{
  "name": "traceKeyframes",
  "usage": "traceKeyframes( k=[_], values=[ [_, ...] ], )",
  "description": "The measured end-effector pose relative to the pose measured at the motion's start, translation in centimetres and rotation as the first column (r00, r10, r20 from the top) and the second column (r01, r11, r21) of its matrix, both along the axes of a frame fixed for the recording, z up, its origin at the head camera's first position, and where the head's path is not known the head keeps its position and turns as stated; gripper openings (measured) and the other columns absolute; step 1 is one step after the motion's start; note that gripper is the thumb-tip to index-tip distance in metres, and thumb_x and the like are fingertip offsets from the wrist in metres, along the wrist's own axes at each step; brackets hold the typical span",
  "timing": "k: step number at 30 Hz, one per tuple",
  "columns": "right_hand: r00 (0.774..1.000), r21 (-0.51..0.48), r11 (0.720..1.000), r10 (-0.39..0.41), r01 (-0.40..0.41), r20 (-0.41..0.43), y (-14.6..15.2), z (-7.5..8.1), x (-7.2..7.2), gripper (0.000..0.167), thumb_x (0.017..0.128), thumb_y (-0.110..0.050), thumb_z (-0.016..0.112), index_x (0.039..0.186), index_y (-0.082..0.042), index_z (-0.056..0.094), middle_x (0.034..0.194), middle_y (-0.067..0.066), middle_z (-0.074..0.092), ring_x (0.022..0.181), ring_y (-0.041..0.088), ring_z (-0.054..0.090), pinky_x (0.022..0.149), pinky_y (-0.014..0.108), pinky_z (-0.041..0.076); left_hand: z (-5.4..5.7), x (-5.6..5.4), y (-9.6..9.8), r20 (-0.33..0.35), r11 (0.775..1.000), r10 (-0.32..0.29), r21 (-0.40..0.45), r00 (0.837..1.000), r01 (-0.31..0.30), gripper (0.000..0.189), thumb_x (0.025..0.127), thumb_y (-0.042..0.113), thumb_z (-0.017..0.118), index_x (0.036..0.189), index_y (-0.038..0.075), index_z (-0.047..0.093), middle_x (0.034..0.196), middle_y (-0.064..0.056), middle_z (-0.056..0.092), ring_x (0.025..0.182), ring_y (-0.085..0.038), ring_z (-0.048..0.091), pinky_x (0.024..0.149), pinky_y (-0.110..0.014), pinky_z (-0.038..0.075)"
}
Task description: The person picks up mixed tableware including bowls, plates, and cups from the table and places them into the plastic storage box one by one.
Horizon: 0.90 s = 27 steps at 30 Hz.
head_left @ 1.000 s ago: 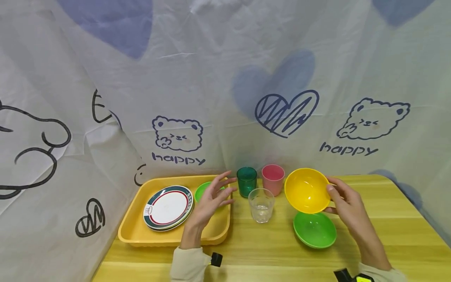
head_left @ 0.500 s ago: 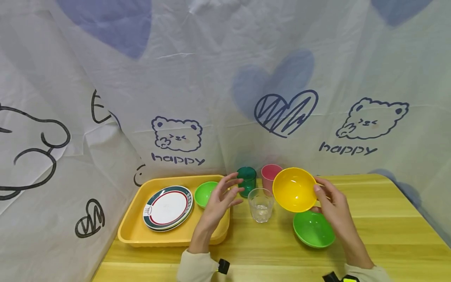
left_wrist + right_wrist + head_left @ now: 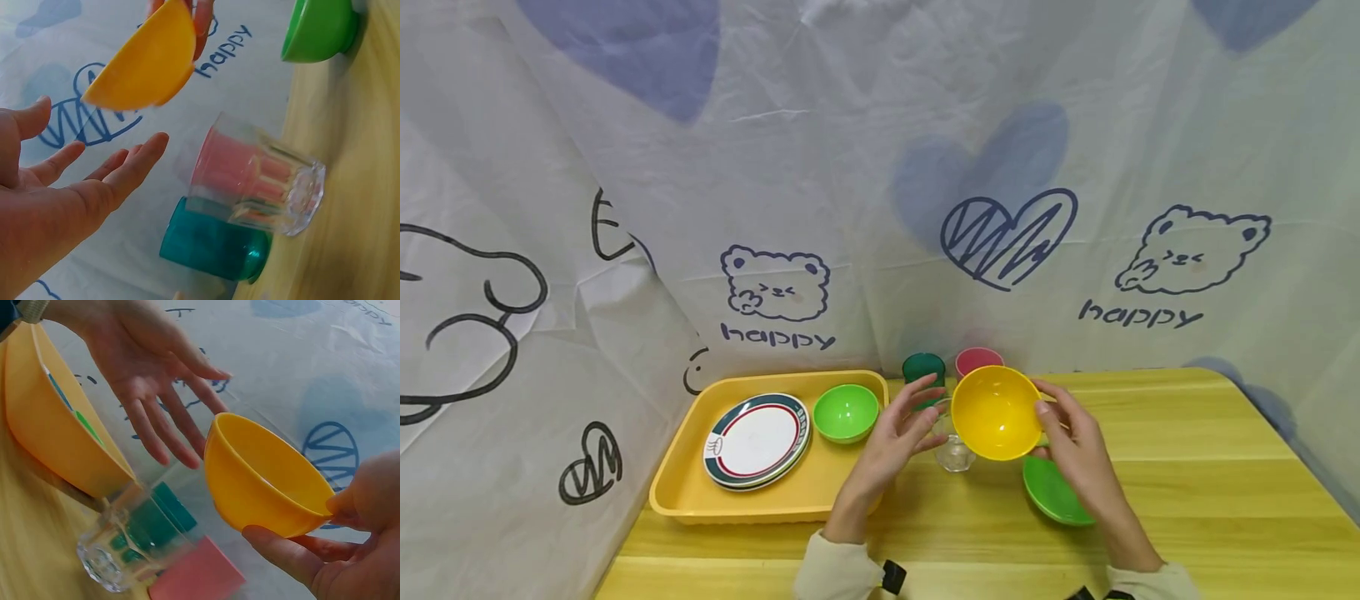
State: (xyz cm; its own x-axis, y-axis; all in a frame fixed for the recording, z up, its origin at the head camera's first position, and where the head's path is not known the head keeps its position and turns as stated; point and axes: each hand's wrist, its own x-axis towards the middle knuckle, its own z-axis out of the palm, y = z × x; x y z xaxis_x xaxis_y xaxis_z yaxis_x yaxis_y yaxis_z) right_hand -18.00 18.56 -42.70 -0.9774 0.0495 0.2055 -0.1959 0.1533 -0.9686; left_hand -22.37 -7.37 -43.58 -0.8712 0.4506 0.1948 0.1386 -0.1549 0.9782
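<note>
My right hand (image 3: 1078,442) grips a yellow bowl (image 3: 997,412) by its right rim, thumb inside and fingers beneath, holding it above the table with its hollow tilted toward the head camera. Close to the bowl's left side, my left hand (image 3: 887,442) hovers with fingers spread and nothing in them; the left wrist view shows a gap between those fingers and the bowl (image 3: 147,62). Behind and below the bowl stands a clear glass (image 3: 256,175), partly hidden in the head view. A green bowl (image 3: 1054,492) sits on the table under my right hand, partly covered by it.
A yellow tray (image 3: 692,500) at the left holds stacked plates (image 3: 758,440) and a small green bowl (image 3: 846,413). A teal cup (image 3: 923,367) and a pink cup (image 3: 979,360) stand at the back near the printed cloth (image 3: 865,167).
My right hand has carried the yellow bowl leftward, in front of the clear glass. My left hand has moved right toward it, uncovering the small green bowl in the tray.
</note>
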Motion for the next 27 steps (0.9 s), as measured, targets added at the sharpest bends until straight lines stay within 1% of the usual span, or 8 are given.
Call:
traceKeyframes(
  k=[3,5,9,13,16,22,27],
  values=[
    [1.0,0.006,1.0,0.015,-0.015,0.0,-0.6,-0.2,0.0,0.04,0.111,-0.017,0.047,0.148,-0.002,0.048,0.129,0.03,0.06,0.088,0.014,0.07,0.069,0.032,0.064,-0.1,0.1,0.3,-0.004,1.0,-0.023,-0.007,1.0,0.023,0.054,0.108,0.022,0.055,0.159,0.015,0.036,0.156,-0.016,0.041,0.138,-0.035,0.05,0.098,-0.052,0.054],
    [1.0,0.01,1.0,0.022,-0.022,-0.005,-1.0,-0.3,0.0,0.039,0.111,-0.016,0.047,0.147,-0.002,0.049,0.129,0.03,0.06,0.087,0.015,0.07,0.067,0.032,0.064,-0.2,0.1,0.4,-0.003,1.0,-0.025,-0.01,1.0,0.025,0.055,0.108,0.022,0.055,0.159,0.014,0.035,0.157,-0.015,0.041,0.137,-0.035,0.051,0.096,-0.052,0.056],
    [1.0,0.022,0.999,0.028,-0.028,-0.002,-1.5,-0.4,-0.1,0.039,0.11,-0.016,0.048,0.147,-0.004,0.051,0.127,0.029,0.062,0.086,0.017,0.07,0.067,0.034,0.064,-0.1,0.1,0.5,0.006,0.999,-0.01,-0.032,1.0,0.01,0.056,0.107,0.023,0.057,0.159,0.02,0.037,0.157,-0.013,0.041,0.136,-0.034,0.052,0.092,-0.048,0.059],
    [0.999,0.032,0.999,0.035,-0.036,0.028,-2.0,-0.3,0.0,0.039,0.111,-0.017,0.048,0.148,-0.006,0.051,0.127,0.027,0.062,0.087,0.019,0.07,0.07,0.038,0.064,-0.1,0.0,0.7,0.001,0.998,0.004,-0.058,1.0,-0.004,0.054,0.107,0.021,0.056,0.158,0.02,0.038,0.155,-0.013,0.044,0.13,-0.035,0.057,0.088,-0.048,0.06],
    [0.998,0.035,0.998,0.042,-0.043,0.039,-2.2,-0.4,0.0,0.039,0.111,-0.017,0.047,0.148,-0.007,0.051,0.128,0.027,0.062,0.088,0.022,0.069,0.071,0.039,0.064,-0.2,-0.1,0.7,0.001,0.997,0.016,-0.074,1.0,-0.016,0.051,0.108,0.019,0.055,0.157,0.019,0.041,0.154,-0.011,0.046,0.127,-0.035,0.058,0.087,-0.048,0.061],
    [0.997,0.037,0.997,0.06,-0.062,0.056,-2.4,-0.8,-0.1,0.039,0.111,-0.019,0.046,0.149,-0.008,0.05,0.129,0.026,0.061,0.094,0.027,0.07,0.073,0.041,0.064,-0.3,0.1,0.7,0.009,0.994,0.035,-0.104,0.999,-0.034,0.047,0.109,0.019,0.052,0.155,0.012,0.044,0.152,-0.011,0.049,0.126,-0.033,0.058,0.089,-0.048,0.06],
    [0.995,0.036,0.997,0.072,-0.075,0.071,-2.5,-0.9,-0.1,0.04,0.111,-0.02,0.047,0.149,-0.008,0.05,0.131,0.025,0.06,0.099,0.031,0.069,0.074,0.037,0.064,-0.1,0.2,0.5,0.009,0.993,0.047,-0.112,0.999,-0.045,0.045,0.109,0.018,0.052,0.153,0.014,0.047,0.15,-0.012,0.051,0.123,-0.033,0.059,0.088,-0.045,0.061]
  ],
)
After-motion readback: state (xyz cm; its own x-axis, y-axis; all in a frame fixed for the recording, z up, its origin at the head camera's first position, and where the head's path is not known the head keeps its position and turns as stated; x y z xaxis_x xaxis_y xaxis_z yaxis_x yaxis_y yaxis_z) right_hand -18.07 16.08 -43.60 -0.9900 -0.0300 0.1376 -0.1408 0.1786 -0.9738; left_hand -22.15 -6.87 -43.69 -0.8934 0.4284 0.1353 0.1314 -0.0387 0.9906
